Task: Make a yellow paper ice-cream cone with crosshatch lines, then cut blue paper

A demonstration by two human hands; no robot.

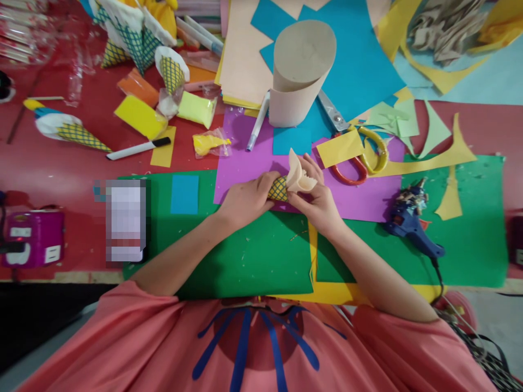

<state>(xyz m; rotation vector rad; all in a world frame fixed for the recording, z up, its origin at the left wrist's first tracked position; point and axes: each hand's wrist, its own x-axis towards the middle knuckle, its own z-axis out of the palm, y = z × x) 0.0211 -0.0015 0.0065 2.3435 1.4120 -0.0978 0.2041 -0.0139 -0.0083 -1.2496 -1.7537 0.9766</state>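
Note:
Between my two hands is a small paper cone (278, 189), yellow with a dark crisscross pattern. A cream-coloured curled piece (299, 178) with a scalloped edge flares from its wide end, which faces right. My left hand (250, 198) is wrapped round the patterned part, and its narrow tip is hidden in the fingers. My right hand (319, 200) pinches the cream piece at its lower side, thumb in front and fingers behind. Just beyond the hands lies a purple sheet (245, 158), with a green sheet (245, 256) under the forearms.
A pale paper roll (292, 103) stands beyond my hands. Scissors (351, 174) lie to the right under a yellow paper piece (340, 148). A blue glue gun (412, 223) with a cord rests farther right. At left are a phone (126, 218), a marker (139, 148) and a finished-looking cone (73, 129).

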